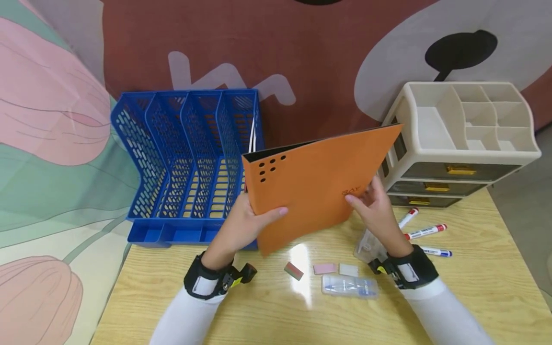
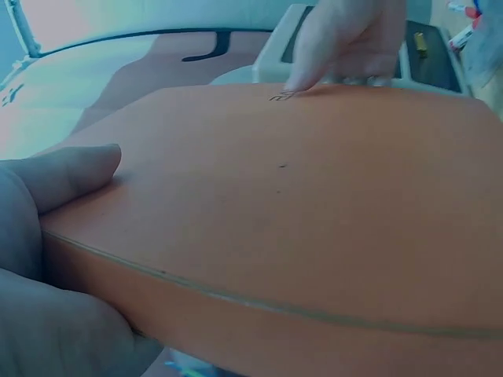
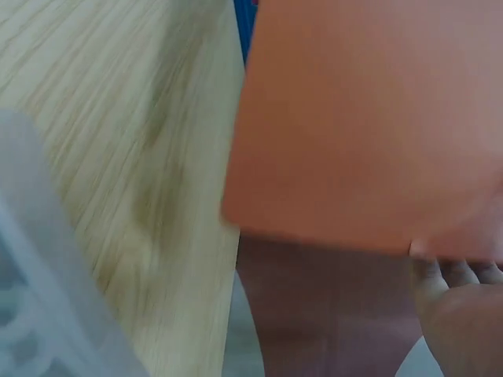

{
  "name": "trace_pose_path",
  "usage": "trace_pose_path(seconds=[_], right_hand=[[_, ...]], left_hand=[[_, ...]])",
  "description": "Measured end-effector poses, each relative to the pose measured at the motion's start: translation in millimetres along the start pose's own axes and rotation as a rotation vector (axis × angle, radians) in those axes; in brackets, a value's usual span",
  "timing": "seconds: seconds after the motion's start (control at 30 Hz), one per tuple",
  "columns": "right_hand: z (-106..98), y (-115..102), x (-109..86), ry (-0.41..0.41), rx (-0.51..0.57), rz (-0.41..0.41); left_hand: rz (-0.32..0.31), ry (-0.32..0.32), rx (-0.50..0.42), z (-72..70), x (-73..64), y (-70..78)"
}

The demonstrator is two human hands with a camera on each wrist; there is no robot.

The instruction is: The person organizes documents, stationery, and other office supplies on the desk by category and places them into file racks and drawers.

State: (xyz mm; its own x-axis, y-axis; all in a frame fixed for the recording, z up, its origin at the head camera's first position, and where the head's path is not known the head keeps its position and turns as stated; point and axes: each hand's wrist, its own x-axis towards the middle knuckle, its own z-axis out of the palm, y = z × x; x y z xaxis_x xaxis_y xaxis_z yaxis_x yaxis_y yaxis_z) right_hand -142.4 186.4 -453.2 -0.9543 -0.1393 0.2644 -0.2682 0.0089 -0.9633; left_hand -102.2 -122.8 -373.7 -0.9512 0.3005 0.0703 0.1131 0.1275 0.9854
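An orange file folder (image 1: 306, 187) with black dots in one corner is held up, tilted, above the table. Its top edge stands slightly apart and shows a dark inside. My left hand (image 1: 246, 223) grips the spine side, thumb on the front cover; in the left wrist view the spine (image 2: 236, 314) runs along the bottom. On the opposite side, my right hand (image 1: 376, 215) pinches the edge near a small black print, with the thumb in front and fingers behind. The right wrist view shows those fingertips (image 3: 458, 273) at the folder's edge.
Behind the folder's left side stands a blue file rack (image 1: 185, 191) with several slots, papers in the rightmost. A white drawer organizer (image 1: 470, 153) is at right. Markers (image 1: 426, 232), a clear plastic container (image 1: 368, 247), erasers (image 1: 324, 269) and a clear case (image 1: 349, 286) lie on the table.
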Motion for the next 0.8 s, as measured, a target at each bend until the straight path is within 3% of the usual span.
trace_pose_path(seconds=[0.37, 0.5, 0.7, 0.8], right_hand=[[-15.1, 8.2, -13.8, -0.103, -0.048, -0.084], [-19.9, 11.2, -16.8, -0.132, -0.062, -0.103], [-27.3, 14.2, -21.0, -0.163, -0.207, -0.115], [-32.1, 14.8, -23.3, -0.192, -0.277, -0.099]], left_hand=[[0.164, 0.084, 0.047, -17.4, -19.4, 15.0], [0.189, 0.112, 0.062, -27.5, -22.7, 19.9], [0.204, 0.14, 0.054, -47.7, -26.8, 26.7], [0.181, 0.178, 0.041, -57.9, -30.7, 29.8]])
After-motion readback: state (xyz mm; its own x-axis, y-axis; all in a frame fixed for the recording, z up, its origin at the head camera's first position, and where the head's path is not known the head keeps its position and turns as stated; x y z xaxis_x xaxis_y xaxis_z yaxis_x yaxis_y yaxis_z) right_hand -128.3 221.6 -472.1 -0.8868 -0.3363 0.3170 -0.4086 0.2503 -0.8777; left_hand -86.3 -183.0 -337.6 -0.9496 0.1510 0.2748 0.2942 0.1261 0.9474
